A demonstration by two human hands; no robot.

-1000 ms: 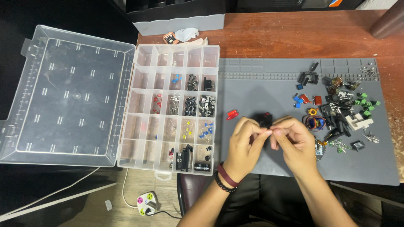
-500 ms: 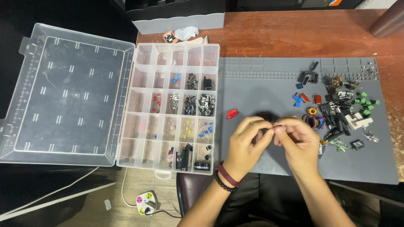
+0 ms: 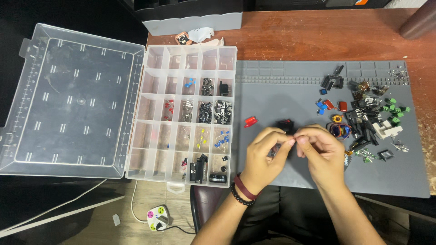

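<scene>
A small component, too tiny to identify with certainty though it may be a thin-legged electronic part, is pinched between the fingertips of both hands, which meet over the grey work mat. The left hand is curled closed with thumb and forefinger pressed on the piece, and the right hand mirrors it, its fingers nipped onto the other end. Compared with a second ago, the hands have drawn closer together and lowered a little toward the body, and the dark part that sat between the knuckles now shows just beyond them on the mat; this suggests the handling has moved from picking up to fine fingertip work on the piece. Just beyond the left hand lies a small red part. Outward from the right hand is a loose heap of mixed components (black, blue, green, white and a coloured wire coil). Outward from the left hand stands the clear compartment box, several cells holding sorted parts, its lid folded open flat beyond it.
</scene>
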